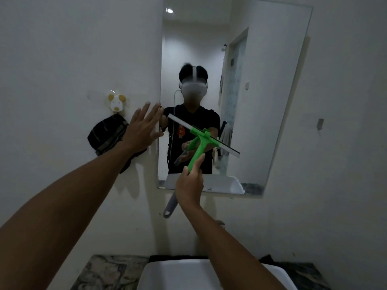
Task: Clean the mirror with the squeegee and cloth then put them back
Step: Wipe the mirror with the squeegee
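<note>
Right hand (pixel 189 184) grasping squeegee (pixel 201 141) handle; blade tilted, above hand, at mirror (pixel 261 80). Left hand (pixel 142 127) released, flat at mirror edge. Advise: level blade, press evenly, overlap strokes.

The green-handled squeegee (pixel 201 141) tilted across the wall mirror (pixel 261 84), while the dark cloth (pixel 106 133) hung left of it.

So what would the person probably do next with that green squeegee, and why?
Probably press the blade of the green-handled squeegee flat against the wall mirror and pull downward. The right hand holds it tilted in front of the glass, while the left hand rests open at the mirror's left edge.
</note>
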